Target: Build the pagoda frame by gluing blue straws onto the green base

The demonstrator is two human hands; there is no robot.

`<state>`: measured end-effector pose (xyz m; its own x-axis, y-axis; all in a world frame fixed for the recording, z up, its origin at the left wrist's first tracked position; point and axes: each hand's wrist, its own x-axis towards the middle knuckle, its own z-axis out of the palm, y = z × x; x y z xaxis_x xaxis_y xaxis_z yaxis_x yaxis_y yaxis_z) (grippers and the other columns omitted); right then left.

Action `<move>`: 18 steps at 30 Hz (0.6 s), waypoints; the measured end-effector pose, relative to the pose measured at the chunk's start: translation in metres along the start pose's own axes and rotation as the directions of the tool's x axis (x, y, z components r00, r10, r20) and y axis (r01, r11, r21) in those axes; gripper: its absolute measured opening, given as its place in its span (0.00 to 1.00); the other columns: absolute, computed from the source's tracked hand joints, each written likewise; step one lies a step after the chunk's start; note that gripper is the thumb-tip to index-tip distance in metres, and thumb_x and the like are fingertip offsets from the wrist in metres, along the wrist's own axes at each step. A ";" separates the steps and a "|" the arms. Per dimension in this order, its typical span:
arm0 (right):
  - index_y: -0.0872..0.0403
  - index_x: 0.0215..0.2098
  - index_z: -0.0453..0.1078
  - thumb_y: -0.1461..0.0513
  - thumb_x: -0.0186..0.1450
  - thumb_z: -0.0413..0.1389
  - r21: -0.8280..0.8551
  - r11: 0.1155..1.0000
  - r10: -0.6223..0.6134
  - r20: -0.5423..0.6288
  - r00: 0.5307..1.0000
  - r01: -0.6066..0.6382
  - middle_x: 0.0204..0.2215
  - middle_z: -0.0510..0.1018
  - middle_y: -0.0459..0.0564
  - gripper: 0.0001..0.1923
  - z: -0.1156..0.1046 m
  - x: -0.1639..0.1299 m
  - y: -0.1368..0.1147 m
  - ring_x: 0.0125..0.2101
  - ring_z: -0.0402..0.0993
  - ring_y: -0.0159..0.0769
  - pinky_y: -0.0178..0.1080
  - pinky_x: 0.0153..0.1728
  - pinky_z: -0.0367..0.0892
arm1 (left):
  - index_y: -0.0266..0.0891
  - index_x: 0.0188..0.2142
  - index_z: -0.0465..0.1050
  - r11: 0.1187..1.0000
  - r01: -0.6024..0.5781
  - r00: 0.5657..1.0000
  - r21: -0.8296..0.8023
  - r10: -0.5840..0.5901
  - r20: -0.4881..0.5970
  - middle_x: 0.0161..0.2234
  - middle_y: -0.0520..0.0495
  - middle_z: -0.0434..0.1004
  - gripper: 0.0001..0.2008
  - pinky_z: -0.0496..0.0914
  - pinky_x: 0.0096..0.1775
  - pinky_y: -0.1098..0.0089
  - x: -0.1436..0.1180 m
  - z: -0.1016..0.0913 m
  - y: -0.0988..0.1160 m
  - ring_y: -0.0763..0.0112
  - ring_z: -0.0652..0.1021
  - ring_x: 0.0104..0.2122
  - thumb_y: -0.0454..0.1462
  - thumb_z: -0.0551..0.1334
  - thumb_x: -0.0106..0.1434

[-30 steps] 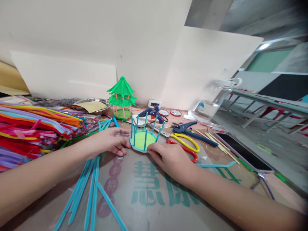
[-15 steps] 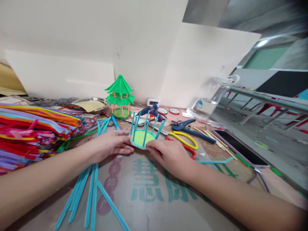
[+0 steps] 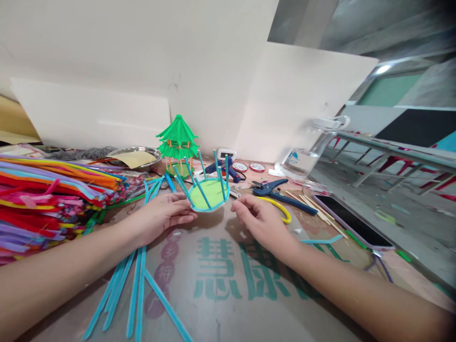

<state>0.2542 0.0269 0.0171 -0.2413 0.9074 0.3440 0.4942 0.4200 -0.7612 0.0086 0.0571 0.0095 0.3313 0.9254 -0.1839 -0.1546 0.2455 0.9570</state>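
Nearest on the cardboard-covered worktop (image 3: 221,304) lie several loose light-blue pipe cleaners (image 3: 137,289), fanned out beneath the left forearm. Beyond them, the left hand (image 3: 162,216) holds the round green disc with a blue rim and upright blue stems (image 3: 208,192) at its left edge, thumb and fingers closed in a narrow grip on the rim; the disc is tilted, its stems leaning left, and it sits raised a little off the worktop. The right hand (image 3: 260,221) is just to the right of the disc and apart from it, its grip loosely open, fingers curled and holding nothing. To the left, a thick pile of many-coloured pipe cleaners (image 3: 46,190) spreads across the worktop. To the right lie yellow-handled scissors (image 3: 281,211), blue-handled pliers (image 3: 278,190) and a dark flat phone (image 3: 351,218). Behind the disc stands a finished green pagoda model with a tiered roof (image 3: 178,145), a blue glue gun (image 3: 224,168) beside it, and a silver metal dish (image 3: 137,156) further left, before white boards (image 3: 92,118).
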 end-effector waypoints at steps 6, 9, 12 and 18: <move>0.54 0.25 0.66 0.39 0.68 0.48 0.286 0.923 0.222 0.157 0.962 -0.259 0.20 0.71 0.45 0.29 0.002 0.007 0.001 0.18 0.62 0.27 0.32 0.19 0.55 | 0.35 0.34 0.79 1.000 -0.021 0.999 0.002 0.021 -0.026 0.31 0.46 0.83 0.15 0.78 0.35 0.75 -0.003 0.006 -0.006 0.71 0.81 0.30 0.38 0.77 0.50; 0.54 0.25 0.65 0.39 0.66 0.53 0.347 0.887 0.254 0.186 0.949 -0.305 0.19 0.71 0.44 0.28 0.003 0.007 0.003 0.16 0.61 0.25 0.30 0.17 0.54 | 0.35 0.35 0.79 0.997 -0.044 0.998 0.057 0.042 0.048 0.31 0.46 0.84 0.17 0.78 0.35 0.75 -0.004 0.004 -0.009 0.71 0.82 0.30 0.39 0.78 0.49; 0.54 0.25 0.65 0.41 0.65 0.55 0.394 0.858 0.281 0.175 0.944 -0.329 0.19 0.73 0.43 0.26 0.003 0.007 0.007 0.15 0.61 0.25 0.29 0.16 0.55 | 0.36 0.36 0.79 0.998 -0.043 0.988 0.049 0.035 0.153 0.35 0.45 0.85 0.18 0.79 0.37 0.75 -0.003 -0.004 -0.011 0.70 0.83 0.33 0.40 0.79 0.49; 0.53 0.24 0.64 0.42 0.63 0.56 0.410 0.847 0.289 0.180 0.940 -0.339 0.17 0.72 0.43 0.25 0.003 0.006 0.007 0.15 0.61 0.25 0.29 0.16 0.55 | 0.35 0.32 0.78 0.997 -0.028 0.997 -0.068 0.033 0.072 0.29 0.44 0.83 0.18 0.81 0.34 0.69 0.001 -0.011 -0.008 0.65 0.83 0.30 0.45 0.77 0.51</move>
<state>0.2533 0.0351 0.0119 -0.2342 0.9722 0.0044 0.1578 0.0425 -0.9866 -0.0002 0.0593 -0.0010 0.3920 0.9099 -0.1356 -0.2269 0.2384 0.9443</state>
